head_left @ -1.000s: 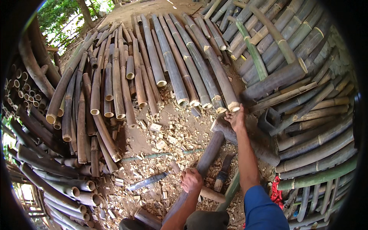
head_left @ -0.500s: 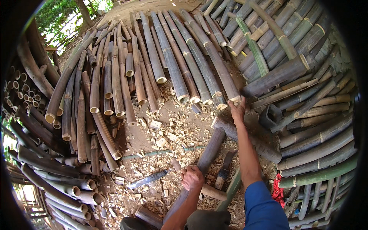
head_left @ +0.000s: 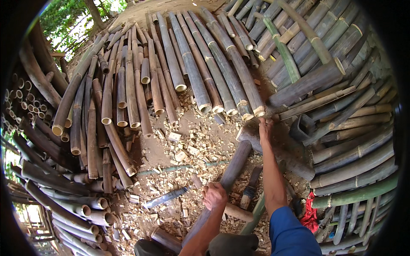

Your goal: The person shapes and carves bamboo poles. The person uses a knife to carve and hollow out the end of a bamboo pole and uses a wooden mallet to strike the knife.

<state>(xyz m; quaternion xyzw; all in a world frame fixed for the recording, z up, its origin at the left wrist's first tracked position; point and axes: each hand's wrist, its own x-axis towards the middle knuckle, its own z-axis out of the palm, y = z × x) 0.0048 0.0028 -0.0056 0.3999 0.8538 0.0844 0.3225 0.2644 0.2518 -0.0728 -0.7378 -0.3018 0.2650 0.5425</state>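
Observation:
My left hand point(head_left: 215, 196) is closed round a short wooden club point(head_left: 237, 211), above a dark bamboo pole point(head_left: 235, 164) that slants along the ground. The club's thin end shows beyond my fingers and its thicker end points right. My right arm is stretched forward, with my right hand point(head_left: 265, 129) just below the cut end of a long bamboo pole point(head_left: 250, 87). Its fingers reach forward and look apart, with nothing visible in them. Under that forearm lies a thick bamboo piece point(head_left: 294, 161), crosswise to the slanting pole.
Wood chips point(head_left: 188, 149) cover the ground. A blue-grey blade-like tool point(head_left: 166, 198) lies left of my left hand, a dark-bladed knife point(head_left: 251, 187) to its right. Bamboo stacks point(head_left: 354, 170) line the right and left sides. A red cloth point(head_left: 309, 213) lies by the right stack.
My right hand has drawn slightly back from the pole's cut end, which it was touching. My left hand stays on the club. The view has shifted slightly.

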